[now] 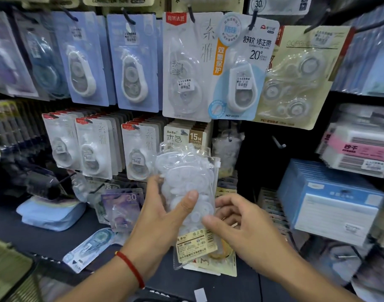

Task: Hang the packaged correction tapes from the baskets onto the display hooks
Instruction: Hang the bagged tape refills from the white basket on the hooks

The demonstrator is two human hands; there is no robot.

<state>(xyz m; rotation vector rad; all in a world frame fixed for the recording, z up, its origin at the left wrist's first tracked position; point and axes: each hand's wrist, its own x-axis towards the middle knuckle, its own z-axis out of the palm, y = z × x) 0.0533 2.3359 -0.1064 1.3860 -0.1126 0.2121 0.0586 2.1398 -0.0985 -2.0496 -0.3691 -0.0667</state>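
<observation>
Clear plastic dominates the middle of the view: a see-through bag of correction tapes (187, 192), packed with white round parts, is held upright in front of a shop display wall. The left hand (164, 212) grips the bag from its left side, thumb across the front and the other fingers hidden behind it. A red string bracelet (131, 269) circles that wrist. The right hand (241, 223) is at the bag's lower right edge; its fingers are curled, with the thumb tip touching the plastic, but whether they actually pinch the bag cannot be told. A yellowish label (194, 247) with print too small to read sits at the bag's bottom end, and a cream card (221, 264) is partly covered behind it.

Behind the hands, black display hooks (191, 14) carry carded correction tapes. The upper row (236, 66) shows blue, white and cream cards, the top of each cut off by the frame edge. A lower row (95, 147) of white cards hangs in deep stacks, and the bag hides the cards directly behind it. One bare hook (278, 142) juts out to the right of the bag. At the lower left a packaged tape (88, 247) lies on a dark shelf (23, 232). Blue boxes (330, 199) stand at the right, blurred.
</observation>
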